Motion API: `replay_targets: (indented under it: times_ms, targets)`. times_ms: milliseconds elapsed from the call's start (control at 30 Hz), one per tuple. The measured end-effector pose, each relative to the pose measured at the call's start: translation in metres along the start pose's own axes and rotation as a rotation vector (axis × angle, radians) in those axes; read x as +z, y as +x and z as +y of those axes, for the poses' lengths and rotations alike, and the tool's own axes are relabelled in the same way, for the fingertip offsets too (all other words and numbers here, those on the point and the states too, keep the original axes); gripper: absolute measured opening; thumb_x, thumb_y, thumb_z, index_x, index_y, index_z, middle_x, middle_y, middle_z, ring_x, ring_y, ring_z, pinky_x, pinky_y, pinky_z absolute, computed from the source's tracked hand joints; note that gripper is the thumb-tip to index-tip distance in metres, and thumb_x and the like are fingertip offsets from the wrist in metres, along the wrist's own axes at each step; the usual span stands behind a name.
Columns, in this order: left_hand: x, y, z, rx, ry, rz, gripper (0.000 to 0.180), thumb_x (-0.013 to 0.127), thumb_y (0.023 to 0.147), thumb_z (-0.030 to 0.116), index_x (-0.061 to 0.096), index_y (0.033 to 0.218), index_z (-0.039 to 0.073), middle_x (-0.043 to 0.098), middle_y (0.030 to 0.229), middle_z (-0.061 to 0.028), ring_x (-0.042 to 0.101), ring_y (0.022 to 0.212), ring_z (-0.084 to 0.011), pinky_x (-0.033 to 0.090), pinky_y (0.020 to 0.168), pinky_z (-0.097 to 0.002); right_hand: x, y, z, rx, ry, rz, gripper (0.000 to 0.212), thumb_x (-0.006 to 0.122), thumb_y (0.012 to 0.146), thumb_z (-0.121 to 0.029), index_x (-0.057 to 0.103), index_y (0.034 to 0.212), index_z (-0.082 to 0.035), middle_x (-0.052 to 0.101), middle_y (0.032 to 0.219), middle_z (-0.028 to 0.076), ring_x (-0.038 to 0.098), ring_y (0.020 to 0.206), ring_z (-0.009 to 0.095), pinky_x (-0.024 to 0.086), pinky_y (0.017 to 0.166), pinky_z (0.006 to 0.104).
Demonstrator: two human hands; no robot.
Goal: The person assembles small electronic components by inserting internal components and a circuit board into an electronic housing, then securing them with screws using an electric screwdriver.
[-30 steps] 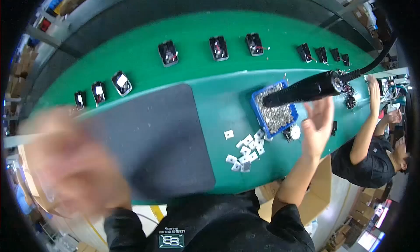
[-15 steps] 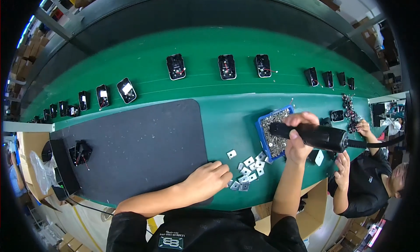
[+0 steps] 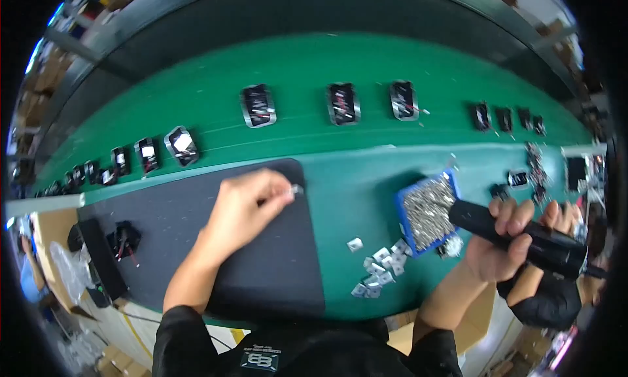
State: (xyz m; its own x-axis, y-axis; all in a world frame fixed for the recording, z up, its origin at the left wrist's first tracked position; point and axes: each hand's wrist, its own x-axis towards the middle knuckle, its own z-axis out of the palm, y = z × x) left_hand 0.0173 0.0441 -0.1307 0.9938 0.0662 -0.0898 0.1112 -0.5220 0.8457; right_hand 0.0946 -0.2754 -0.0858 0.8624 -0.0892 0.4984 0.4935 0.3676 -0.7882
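My left hand (image 3: 245,210) pinches a small silver metal plate (image 3: 297,189) between thumb and fingertips, over the right edge of the dark mat. Gripped in my right hand (image 3: 500,249) is a black electric screwdriver (image 3: 549,246); its cord runs off to the right and its front end points left, near the blue tray (image 3: 407,230) of screws. Many small metal screws (image 3: 428,210) fill that tray. Several square metal plates (image 3: 379,267), each with a hole, lie loosely piled on the green table just left of and below the tray.
A dark grey mat (image 3: 261,272) covers the left of the table. Behind it, black housings (image 3: 343,103) with wires stand in a row along a green belt (image 3: 294,69). A black part with wires (image 3: 123,239) lies at the mat's left. A co-worker (image 3: 546,302) is at the right.
My left hand has left the pile of plates, moving up and left with one plate in its fingers. My right hand has carried the screwdriver rightward and down from above the tray.
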Motion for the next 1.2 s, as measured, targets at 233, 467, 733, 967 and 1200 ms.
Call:
replay_targets:
  times_ms: [233,467,733,967,1200]
  targets:
    - [-0.062,0.074,-0.033,0.136,0.194,0.341,0.017,0.079,0.071,0.008,0.066,0.077,0.000,0.068,0.095,-0.0109,0.065,0.086,-0.0193,0.051,0.077,-0.0323,-0.010,-0.012,0.005,0.015,0.018,0.016,0.068,0.071,0.084,-0.020,0.032,0.139,-0.011,0.047,0.082,0.002,0.043,0.067,0.011,0.035,0.067,0.0304]
    - [-0.061,0.099,-0.055,0.163,0.478,0.384,0.012,0.078,0.071,0.010,0.069,0.076,0.004,0.068,0.103,-0.0115,0.065,0.093,-0.0236,0.048,0.086,-0.0358,-0.004,-0.010,0.001,0.011,-0.021,0.020,0.075,0.070,0.084,-0.020,0.026,0.142,-0.008,0.048,0.081,0.001,0.044,0.066,0.010,0.036,0.066,0.0285]
    - [-0.067,0.115,-0.052,-0.050,0.149,0.202,0.028,0.074,0.076,0.008,0.066,0.101,0.002,0.070,0.091,-0.0113,0.067,0.086,-0.0228,0.052,0.077,-0.0336,-0.008,-0.013,-0.005,0.009,-0.037,0.008,0.076,0.071,0.083,-0.022,0.027,0.143,-0.007,0.047,0.080,0.000,0.044,0.065,0.010,0.036,0.066,0.0290]
    - [-0.034,0.070,-0.020,0.088,0.079,0.037,0.028,0.074,0.074,0.006,0.066,0.101,0.001,0.070,0.089,-0.0071,0.063,0.082,-0.0147,0.049,0.077,-0.0287,-0.005,-0.021,-0.014,0.003,-0.020,0.040,0.078,0.073,0.081,-0.024,0.028,0.143,-0.010,0.048,0.078,-0.001,0.043,0.062,0.009,0.036,0.065,0.0285]
    - [0.030,0.012,0.004,0.222,0.349,-0.050,0.021,0.073,0.076,0.013,0.056,0.088,0.008,0.070,0.096,-0.0078,0.066,0.093,-0.0235,0.039,0.096,-0.0391,-0.010,-0.021,-0.024,0.000,0.134,-0.088,0.068,0.066,0.085,-0.017,0.029,0.142,-0.006,0.046,0.082,0.000,0.044,0.072,0.010,0.035,0.075,0.0310]
